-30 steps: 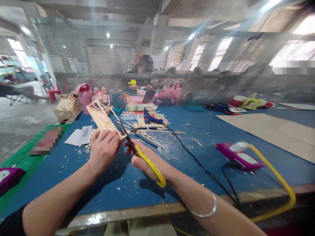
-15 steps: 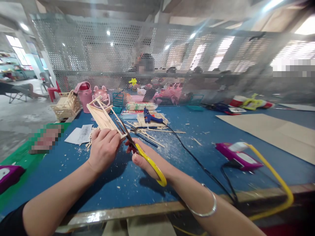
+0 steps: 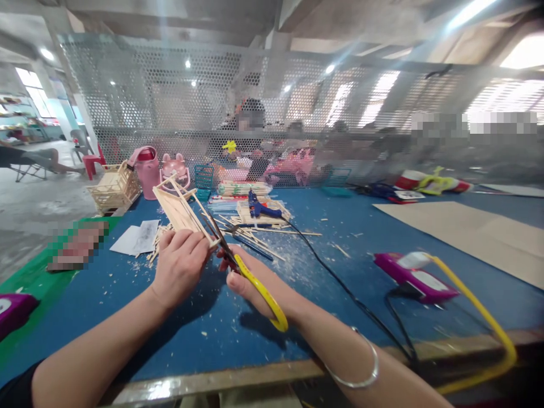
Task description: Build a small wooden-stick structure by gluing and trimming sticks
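So my left hand (image 3: 182, 265) is pinching a little wooden frame (image 3: 181, 214) that's slanting toward 11 o'clock over the blue surface (image 3: 191, 340). My right hand (image 3: 260, 265) is gripping yellow-handled scissors (image 3: 254, 280), blades pointing to 11 beside it. Glue gun (image 3: 266, 210)'s lying toward 1.

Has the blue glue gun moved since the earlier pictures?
No; the blue glue gun keeps its place in front of the bagged sticks; only the camera view shifts slightly.

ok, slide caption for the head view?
Over a blue table, the left hand grips a wooden frame while the right hand holds yellow-handled scissors close to its edge.
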Demonstrator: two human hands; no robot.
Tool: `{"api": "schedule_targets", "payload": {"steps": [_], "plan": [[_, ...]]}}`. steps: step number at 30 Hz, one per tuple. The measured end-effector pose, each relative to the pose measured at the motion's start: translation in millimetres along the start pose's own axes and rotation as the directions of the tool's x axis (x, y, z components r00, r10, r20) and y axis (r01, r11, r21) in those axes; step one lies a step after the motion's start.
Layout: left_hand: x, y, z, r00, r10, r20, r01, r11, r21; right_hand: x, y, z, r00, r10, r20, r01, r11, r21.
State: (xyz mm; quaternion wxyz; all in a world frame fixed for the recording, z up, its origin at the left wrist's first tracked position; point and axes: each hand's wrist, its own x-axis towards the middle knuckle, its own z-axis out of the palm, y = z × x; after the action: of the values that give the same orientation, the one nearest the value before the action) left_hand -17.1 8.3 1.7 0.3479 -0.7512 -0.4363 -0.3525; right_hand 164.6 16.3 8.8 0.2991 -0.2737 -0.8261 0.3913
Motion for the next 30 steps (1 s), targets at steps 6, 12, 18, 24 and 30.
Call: {"api": "schedule_targets", "payload": {"steps": [6, 12, 18, 24, 30], "plan": [[-1, 1, 0.6, 1.000, 0.012, 0.005, -0.012, 1.000, 0.000, 1, -3, 2, 0.998, 0.007, -0.062, -0.012, 0.997, -0.082], [1, -4, 2.3, 0.994, -0.110, -0.025, 0.103, 0.975, -0.195, 4, -10, -3, 0.964, 0.047, -0.263, -0.060, 0.997, -0.040], [-4, -7, 3.8, 0.920, -0.393, -0.021, 0.299, 0.732, -0.612, 18, 8, -30, 0.686, 0.297, -0.664, -0.038, 0.926, 0.376], [-15, 15, -0.9, 0.923, -0.382, -0.051, 0.222, 0.636, -0.739, 28, 19, -31, 0.769, 0.602, -0.215, -0.172, 0.518, 0.838], [-13, 3, 4.9, 0.922, -0.386, -0.010, 0.209, 0.518, -0.829, 22, 11, -30, 0.818, 0.572, -0.068, -0.224, 0.425, 0.877]]}}
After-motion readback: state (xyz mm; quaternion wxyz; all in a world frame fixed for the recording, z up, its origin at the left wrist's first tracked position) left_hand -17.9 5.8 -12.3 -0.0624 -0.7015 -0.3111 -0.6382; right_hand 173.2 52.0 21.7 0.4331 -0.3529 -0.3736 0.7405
